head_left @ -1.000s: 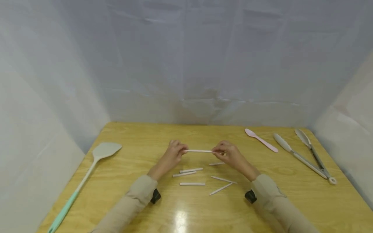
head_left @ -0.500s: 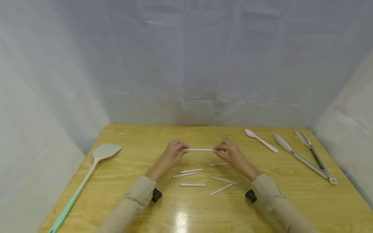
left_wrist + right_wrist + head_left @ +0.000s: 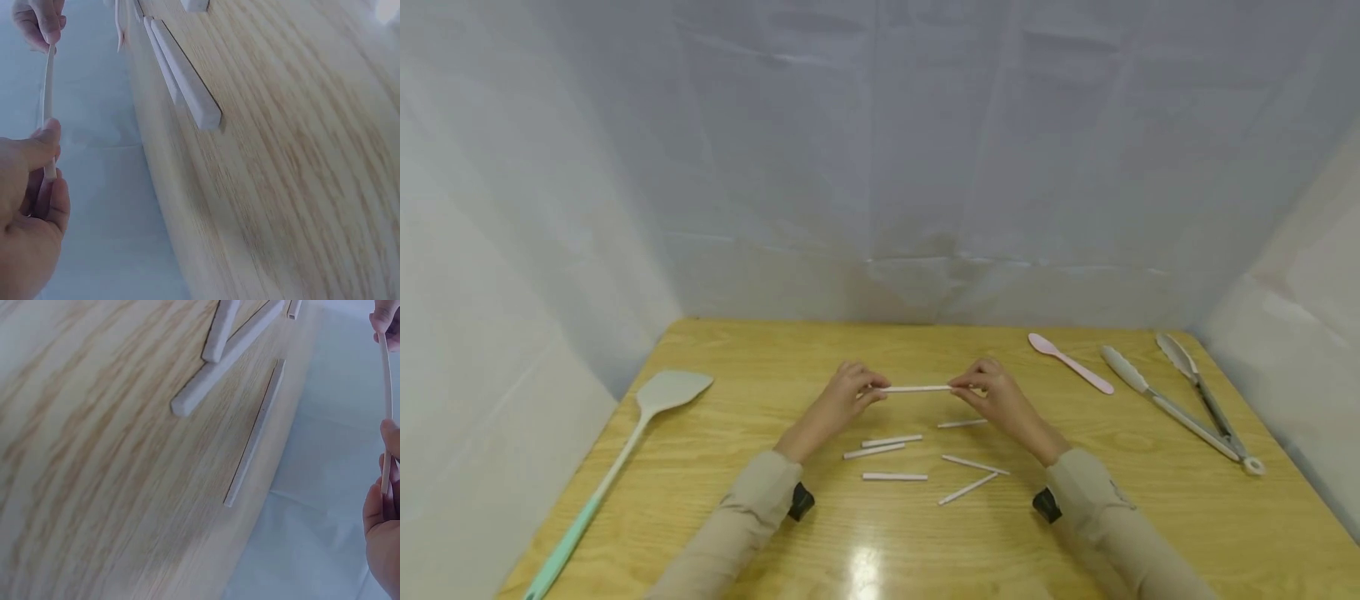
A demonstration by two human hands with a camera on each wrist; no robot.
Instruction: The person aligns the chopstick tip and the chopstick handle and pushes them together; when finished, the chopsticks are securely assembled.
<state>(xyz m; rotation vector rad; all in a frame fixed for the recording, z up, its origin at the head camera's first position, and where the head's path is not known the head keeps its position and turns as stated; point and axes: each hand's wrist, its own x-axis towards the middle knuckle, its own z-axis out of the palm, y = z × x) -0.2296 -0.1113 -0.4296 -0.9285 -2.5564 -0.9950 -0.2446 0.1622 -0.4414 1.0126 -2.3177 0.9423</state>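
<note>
Between both hands a thin white stick [image 3: 919, 388] is held level above the table, slightly past the loose sticks. My left hand [image 3: 842, 404] pinches its left end between thumb and fingers; the left wrist view shows that end [image 3: 49, 169] poking out past the thumb. The right hand [image 3: 996, 406] pinches the other end in the same way. Nearer to me lie several more white sticks: a close pair [image 3: 880, 445], a single one [image 3: 895, 477], two meeting in a V [image 3: 973, 481], and one partly by the right hand [image 3: 961, 423].
On the left lies a long turner [image 3: 640, 433] with a pale head and green handle. At the back right are a pink spoon [image 3: 1071, 363] and spread tongs [image 3: 1187, 412]. Pale sheets [image 3: 910, 167] hang behind and beside the wooden table [image 3: 760, 350].
Both hands keep the stick at almost the same place. My left fingers have shifted a little on its end; the sticks on the table have not moved.
</note>
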